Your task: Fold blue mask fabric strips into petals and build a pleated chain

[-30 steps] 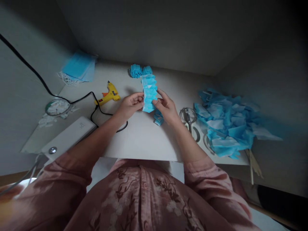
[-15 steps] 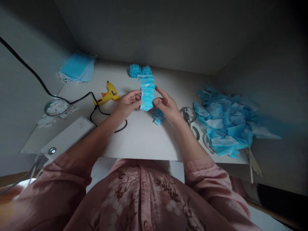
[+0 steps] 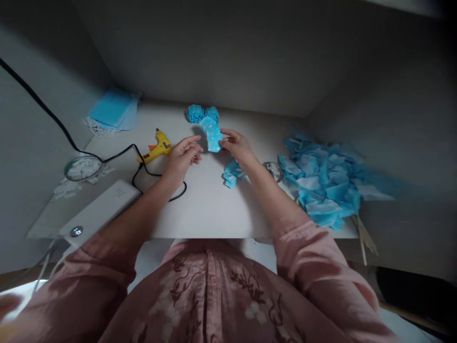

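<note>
A pleated light-blue strip (image 3: 212,134) is pinched at its right edge by the fingers of my right hand (image 3: 237,145). Its upper end reaches two rolled blue rosettes (image 3: 196,114) at the back of the table. To the left of the strip, my left hand (image 3: 185,153) has its fingers apart, with a gap between them and the strip. A small folded blue piece (image 3: 232,173) lies just below my right hand.
A yellow glue gun (image 3: 159,146) with a black cord lies left, near a white power bank (image 3: 102,209). Blue masks (image 3: 114,109) and a dish of white bits (image 3: 84,168) are farther left. Scissors (image 3: 274,170) and a heap of blue scraps (image 3: 323,178) are right.
My left hand has let go of the strip and moved slightly left. The strip has tilted and turned in my right hand, and the view has shifted a little.
</note>
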Motion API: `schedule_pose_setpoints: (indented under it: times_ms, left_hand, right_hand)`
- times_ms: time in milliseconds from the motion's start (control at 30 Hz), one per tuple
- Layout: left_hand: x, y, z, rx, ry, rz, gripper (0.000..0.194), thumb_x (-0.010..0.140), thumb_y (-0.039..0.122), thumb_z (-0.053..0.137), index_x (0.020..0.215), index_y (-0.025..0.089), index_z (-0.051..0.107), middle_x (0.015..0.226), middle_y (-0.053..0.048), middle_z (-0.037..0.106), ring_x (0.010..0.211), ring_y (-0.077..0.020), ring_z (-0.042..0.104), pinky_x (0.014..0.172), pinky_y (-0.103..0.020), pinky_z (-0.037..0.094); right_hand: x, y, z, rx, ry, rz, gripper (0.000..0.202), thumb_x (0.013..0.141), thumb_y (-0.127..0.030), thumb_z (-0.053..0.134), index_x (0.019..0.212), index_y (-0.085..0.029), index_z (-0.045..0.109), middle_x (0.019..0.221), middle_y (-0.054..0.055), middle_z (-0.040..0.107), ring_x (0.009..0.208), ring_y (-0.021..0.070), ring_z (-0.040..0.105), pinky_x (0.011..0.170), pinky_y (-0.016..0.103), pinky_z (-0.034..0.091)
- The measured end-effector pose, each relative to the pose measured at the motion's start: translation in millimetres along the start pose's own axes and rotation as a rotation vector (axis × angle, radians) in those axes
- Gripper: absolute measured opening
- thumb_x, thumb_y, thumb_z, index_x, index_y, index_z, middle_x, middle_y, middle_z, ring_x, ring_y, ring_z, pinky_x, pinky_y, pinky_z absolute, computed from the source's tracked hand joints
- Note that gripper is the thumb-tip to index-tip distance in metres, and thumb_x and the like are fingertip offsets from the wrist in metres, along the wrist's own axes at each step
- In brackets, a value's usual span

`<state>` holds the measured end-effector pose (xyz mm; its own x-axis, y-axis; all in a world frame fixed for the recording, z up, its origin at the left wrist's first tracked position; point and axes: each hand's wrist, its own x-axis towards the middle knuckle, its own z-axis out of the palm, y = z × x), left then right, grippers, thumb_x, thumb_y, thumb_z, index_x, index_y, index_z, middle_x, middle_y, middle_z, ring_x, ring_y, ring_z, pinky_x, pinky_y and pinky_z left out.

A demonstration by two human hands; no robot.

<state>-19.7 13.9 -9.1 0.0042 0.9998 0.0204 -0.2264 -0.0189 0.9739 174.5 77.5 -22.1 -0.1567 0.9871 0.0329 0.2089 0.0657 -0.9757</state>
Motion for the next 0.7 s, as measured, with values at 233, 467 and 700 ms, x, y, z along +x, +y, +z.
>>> schedule_pose_setpoints:
  times_ms: [233, 467, 700]
  left_hand:
    - [-2.7, 2.4, 0.5, 0.034, -0.003, 0.032, 0.038, 0.074, 0.014, 0.055, 0.112, 0.016, 0.062, 0.084, 0.0, 0.063, 0.062, -0.0078, 0.055, 0.056, -0.02, 0.044]
    - [-3.6, -0.4, 2.6, 0.057, -0.036, 0.031, 0.037, 0.074, 0.016, 0.057, 0.111, 0.018, 0.064, 0.084, 0.0, 0.064, 0.062, -0.0079, 0.055, 0.055, -0.019, 0.043]
    - [-11.1, 4.5, 8.6, 0.031, -0.066, 0.011, 0.021, 0.079, 0.014, 0.059, 0.098, 0.015, 0.068, 0.077, 0.0, 0.064, 0.059, -0.0069, 0.055, 0.055, -0.019, 0.043]
  right_hand:
    - [0.0, -30.3, -11.2, -0.88, 0.043, -0.135, 0.041, 0.098, -0.026, 0.046, 0.129, -0.012, 0.069, 0.111, 0.015, 0.076, 0.103, 0.0275, 0.07, 0.094, 0.038, 0.05]
    - [-40.0, -61.7, -66.8, -0.982, 0.047, -0.21, 0.041, 0.095, -0.025, 0.048, 0.125, -0.014, 0.072, 0.113, 0.013, 0.077, 0.095, 0.0257, 0.07, 0.085, 0.035, 0.05]
    - [-71.6, -41.4, -86.7, -1.112, -0.034, -0.058, 0.036, 0.092, -0.024, 0.052, 0.116, -0.018, 0.077, 0.104, 0.011, 0.079, 0.088, 0.0223, 0.07, 0.074, 0.029, 0.045]
